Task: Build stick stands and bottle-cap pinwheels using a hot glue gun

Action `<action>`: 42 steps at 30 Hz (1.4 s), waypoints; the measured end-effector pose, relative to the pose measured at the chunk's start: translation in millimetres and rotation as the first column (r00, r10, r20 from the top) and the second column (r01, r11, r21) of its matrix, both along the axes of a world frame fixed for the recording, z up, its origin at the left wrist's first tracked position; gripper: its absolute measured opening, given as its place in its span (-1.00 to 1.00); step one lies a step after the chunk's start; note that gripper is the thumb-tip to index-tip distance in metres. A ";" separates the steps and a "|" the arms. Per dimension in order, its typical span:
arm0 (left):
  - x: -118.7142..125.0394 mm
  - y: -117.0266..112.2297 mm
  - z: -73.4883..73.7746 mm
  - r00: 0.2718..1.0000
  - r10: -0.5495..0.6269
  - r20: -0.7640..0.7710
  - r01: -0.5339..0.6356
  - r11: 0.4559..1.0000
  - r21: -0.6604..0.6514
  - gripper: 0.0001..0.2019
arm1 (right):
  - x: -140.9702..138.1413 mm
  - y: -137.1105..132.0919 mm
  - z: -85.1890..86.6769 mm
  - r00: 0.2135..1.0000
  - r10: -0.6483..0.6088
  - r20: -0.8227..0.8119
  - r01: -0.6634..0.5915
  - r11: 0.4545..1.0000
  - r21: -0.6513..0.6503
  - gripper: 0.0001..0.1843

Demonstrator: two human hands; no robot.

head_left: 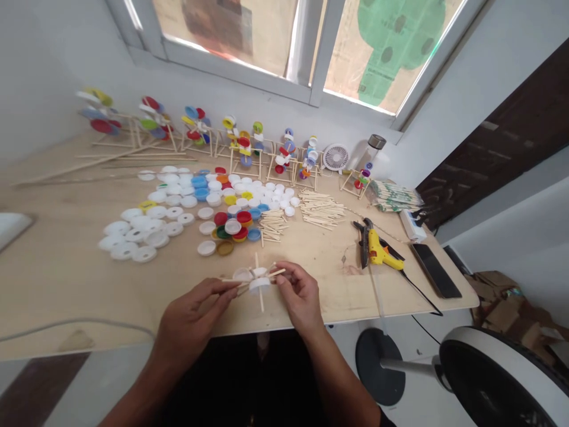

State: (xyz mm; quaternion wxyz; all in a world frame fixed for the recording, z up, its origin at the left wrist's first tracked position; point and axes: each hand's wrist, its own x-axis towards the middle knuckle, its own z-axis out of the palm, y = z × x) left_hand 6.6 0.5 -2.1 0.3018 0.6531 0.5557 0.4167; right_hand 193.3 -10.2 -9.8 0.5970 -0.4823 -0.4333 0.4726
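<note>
Near the table's front edge I hold a small wheel of wooden sticks and white bottle caps [256, 279]. My left hand [195, 317] pinches the ends of its sticks on the left side. My right hand [300, 293] pinches a stick on its right side. One stick points down toward me, another points up. Both hands are closed on the piece, just above the wooden table [66, 279].
Several loose bottle caps [178, 213] lie spread ahead, with piles of short sticks [320, 209]. Finished cap wheels on stick frames [242, 148] line the back. A yellow glue gun [380, 252], a phone [435, 270] and a small fan [335, 157] lie right. A floor fan [498, 379] stands below.
</note>
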 end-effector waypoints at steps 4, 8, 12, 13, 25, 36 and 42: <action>-6.5 -5.1 4.2 0.994 0.113 0.009 -0.112 0.992 -0.051 -0.69 | 6.1 -1.7 -6.0 0.998 -0.040 0.051 0.040 0.999 0.011 -0.77; -18.9 -8.2 1.3 0.959 0.273 0.074 -0.259 0.953 -0.157 -0.66 | 9.5 -1.8 -9.4 0.988 -0.071 0.134 0.065 0.997 0.043 -0.76; -22.1 -6.6 7.3 0.881 0.426 0.205 -0.365 0.888 -0.280 -0.61 | 8.5 0.4 -5.6 0.942 -0.039 0.334 0.009 0.996 0.089 -0.76; -21.4 -5.8 9.6 0.862 0.449 0.234 -0.371 0.875 -0.312 -0.60 | 7.4 1.4 -3.8 0.917 -0.021 0.399 -0.020 0.995 0.099 -0.75; -24.9 -1.6 2.5 0.746 0.527 0.407 -0.371 0.837 -0.402 -0.64 | -22.9 25.2 10.8 0.366 0.099 0.925 -0.299 0.954 0.017 -0.60; -23.7 -8.3 -6.1 0.787 0.516 0.337 -0.407 0.846 -0.345 -0.64 | -39.7 7.0 34.4 0.781 0.328 0.532 -0.295 0.944 -0.149 -0.82; -24.5 -16.9 -7.1 0.878 0.365 0.309 -0.322 0.929 -0.182 -0.69 | -51.9 6.5 22.1 0.896 0.306 0.321 -0.247 0.946 -0.210 -0.92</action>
